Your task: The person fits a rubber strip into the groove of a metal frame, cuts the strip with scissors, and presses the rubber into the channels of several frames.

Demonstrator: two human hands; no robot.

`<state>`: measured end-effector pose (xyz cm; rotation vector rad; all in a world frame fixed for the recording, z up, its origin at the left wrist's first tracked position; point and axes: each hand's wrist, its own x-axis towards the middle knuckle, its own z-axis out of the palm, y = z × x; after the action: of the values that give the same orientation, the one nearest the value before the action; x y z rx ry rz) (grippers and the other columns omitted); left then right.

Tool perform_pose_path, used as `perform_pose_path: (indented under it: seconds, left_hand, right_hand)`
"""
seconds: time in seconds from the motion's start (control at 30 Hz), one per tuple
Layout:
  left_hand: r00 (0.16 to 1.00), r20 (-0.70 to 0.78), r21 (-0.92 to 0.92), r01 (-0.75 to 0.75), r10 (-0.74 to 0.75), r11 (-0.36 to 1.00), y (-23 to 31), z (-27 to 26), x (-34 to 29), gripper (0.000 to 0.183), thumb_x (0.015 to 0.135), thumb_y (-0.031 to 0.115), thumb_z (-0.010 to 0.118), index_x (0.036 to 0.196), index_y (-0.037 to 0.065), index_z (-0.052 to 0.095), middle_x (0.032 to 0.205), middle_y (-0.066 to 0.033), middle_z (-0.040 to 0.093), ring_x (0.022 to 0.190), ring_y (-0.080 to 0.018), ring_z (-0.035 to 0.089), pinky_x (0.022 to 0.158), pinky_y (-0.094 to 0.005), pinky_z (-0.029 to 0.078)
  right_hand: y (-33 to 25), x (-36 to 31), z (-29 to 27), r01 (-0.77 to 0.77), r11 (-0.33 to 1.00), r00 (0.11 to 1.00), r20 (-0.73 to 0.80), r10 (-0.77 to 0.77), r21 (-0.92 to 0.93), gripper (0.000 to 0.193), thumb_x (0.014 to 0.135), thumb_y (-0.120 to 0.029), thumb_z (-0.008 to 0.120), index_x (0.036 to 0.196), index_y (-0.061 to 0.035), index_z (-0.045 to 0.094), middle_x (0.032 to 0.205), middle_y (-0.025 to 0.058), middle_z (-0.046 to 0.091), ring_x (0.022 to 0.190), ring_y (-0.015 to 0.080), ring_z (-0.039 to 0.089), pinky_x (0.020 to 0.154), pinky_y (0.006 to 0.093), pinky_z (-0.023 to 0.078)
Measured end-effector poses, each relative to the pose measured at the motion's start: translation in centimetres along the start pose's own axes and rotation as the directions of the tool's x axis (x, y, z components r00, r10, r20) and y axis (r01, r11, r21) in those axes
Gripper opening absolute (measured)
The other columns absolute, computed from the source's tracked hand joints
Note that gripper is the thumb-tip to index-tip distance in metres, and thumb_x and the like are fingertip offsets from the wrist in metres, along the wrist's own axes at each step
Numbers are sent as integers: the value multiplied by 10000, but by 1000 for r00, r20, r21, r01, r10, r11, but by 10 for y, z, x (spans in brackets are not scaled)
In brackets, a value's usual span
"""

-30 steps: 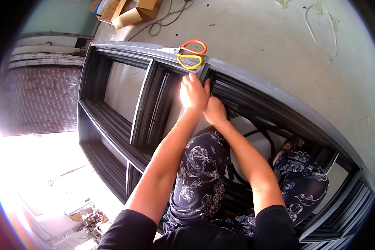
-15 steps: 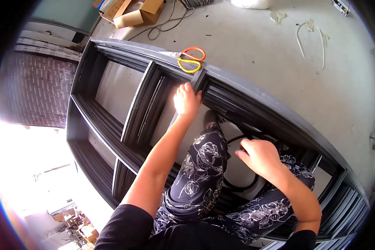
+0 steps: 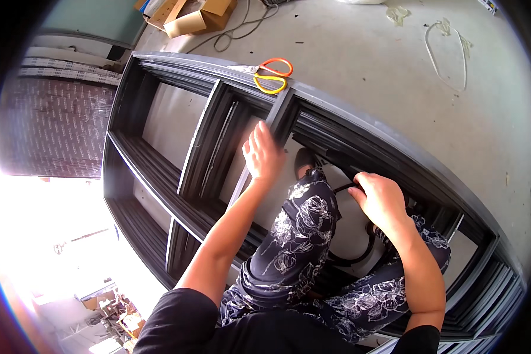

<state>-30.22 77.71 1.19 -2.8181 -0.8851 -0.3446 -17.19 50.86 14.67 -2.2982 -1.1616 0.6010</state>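
Observation:
A stack of dark grey metal window frames (image 3: pixel 348 115) lies around my legs. My left hand (image 3: pixel 263 154) is over a crossbar of the top frame, its fingers stretched out and slightly blurred; nothing shows in it. Further right, my right hand (image 3: pixel 383 197) is closed, thumb and forefinger pinched beside the inner edge of the stack. A thin black strip (image 3: pixel 355 259) curves in a loop by my knees, and its upper end runs to those fingers; the grip itself is partly hidden. Scissors (image 3: pixel 270 84) with one orange and one yellow handle rest on the far rail.
Beyond the frames, an open cardboard box (image 3: pixel 197 19) and a grey cable (image 3: pixel 233 36) lie on the floor. A pale loop of cord (image 3: pixel 448 56) is at the far right. Wrapped brown panels (image 3: pixel 62 127) stand at the left. One shoe (image 3: pixel 304 160) is inside a frame opening.
My right hand has moved up and slightly right, closer to the inner edge of the frames. The left hand has lifted off the crossbar, its fingers straighter. The view has shifted slightly.

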Motion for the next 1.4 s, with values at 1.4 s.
perform_pose_path:
  seconds: [1.4]
  left_hand:
    - [983,170,161,48,-75,986,1,6,8,1009,691,217,778,1494,-27,218,1267,-144,506,1089,-289,560,830,-424,502]
  right_hand:
    - [-6,-18,-16,43,999,997,68,-45,20,274,811,-257,743,821,-36,580,748,126,623,726,349,631,636,441,503]
